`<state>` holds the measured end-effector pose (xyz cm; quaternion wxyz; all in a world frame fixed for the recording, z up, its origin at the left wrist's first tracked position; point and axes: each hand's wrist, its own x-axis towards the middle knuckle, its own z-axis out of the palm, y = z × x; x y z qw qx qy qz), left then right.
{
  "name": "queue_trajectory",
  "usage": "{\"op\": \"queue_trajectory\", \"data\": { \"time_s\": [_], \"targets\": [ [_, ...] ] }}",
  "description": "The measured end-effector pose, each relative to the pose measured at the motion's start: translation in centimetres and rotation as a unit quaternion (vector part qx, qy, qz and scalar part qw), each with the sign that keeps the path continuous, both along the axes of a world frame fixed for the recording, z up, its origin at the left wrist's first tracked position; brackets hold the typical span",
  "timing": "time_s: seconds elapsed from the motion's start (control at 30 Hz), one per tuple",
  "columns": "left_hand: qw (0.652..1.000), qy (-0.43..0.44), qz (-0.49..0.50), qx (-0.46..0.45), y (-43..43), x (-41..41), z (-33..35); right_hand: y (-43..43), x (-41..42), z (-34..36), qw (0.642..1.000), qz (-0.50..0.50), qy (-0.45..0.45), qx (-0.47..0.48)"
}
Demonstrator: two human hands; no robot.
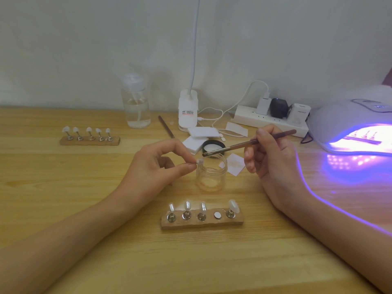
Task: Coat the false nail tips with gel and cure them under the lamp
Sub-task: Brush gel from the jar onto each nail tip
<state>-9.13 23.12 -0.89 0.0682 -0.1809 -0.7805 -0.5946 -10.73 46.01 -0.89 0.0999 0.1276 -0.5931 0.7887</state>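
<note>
The left hand has its grip closed, thumb and forefinger pinching one false nail tip just above the rim of the glass jar. The right hand has its grip around a brown brush, the bristles over the jar's far rim. In front of the jar a wooden holder carries four tips and one bare magnet. Right of the jar the curing lamp glows purple on the bench.
</note>
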Motion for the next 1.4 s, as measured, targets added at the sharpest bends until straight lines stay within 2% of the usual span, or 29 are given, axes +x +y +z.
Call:
{"op": "queue_trajectory", "data": {
  "time_s": [0.13, 0.3, 0.47, 0.6, 0.77, 0.93, 1.1, 1.27, 1.4],
  "targets": [
    [1.000, -0.003, 0.004, -0.002, -0.08, -0.12, -0.10, -0.20, 0.05, 0.02, 0.999, 0.035, 0.011, 0.003],
    [1.000, -0.011, 0.008, -0.005, -0.07, -0.03, -0.17, 0.13, -0.03, -0.06, 1.000, -0.013, -0.006, 0.011],
    [1.000, -0.019, 0.008, -0.005, -0.01, 0.08, -0.11, -0.22, 0.18, 0.12, 0.999, 0.023, 0.015, 0.020],
    [1.000, -0.025, 0.007, -0.006, 0.03, 0.22, 0.00, 0.11, 0.15, 0.05, 0.999, -0.025, 0.000, 0.026],
    [1.000, -0.028, 0.008, -0.007, -0.01, 0.30, 0.03, -0.24, 0.26, 0.15, 0.999, 0.024, 0.019, 0.018],
    [0.999, -0.033, 0.005, -0.002, 0.07, 0.26, 0.05, 0.09, 0.22, 0.04, 1.000, -0.022, 0.000, 0.017],
    [0.999, -0.035, 0.009, -0.001, 0.09, 0.22, 0.02, -0.23, 0.25, 0.10, 1.000, 0.026, 0.013, 0.006],
    [1.000, -0.031, 0.003, -0.003, 0.07, 0.26, 0.00, 0.06, 0.30, 0.08, 1.000, -0.021, -0.006, 0.017],
    [1.000, -0.030, 0.003, -0.004, 0.04, 0.22, -0.06, -0.28, 0.41, 0.28, 1.000, 0.013, 0.023, 0.007]
  ]
}}
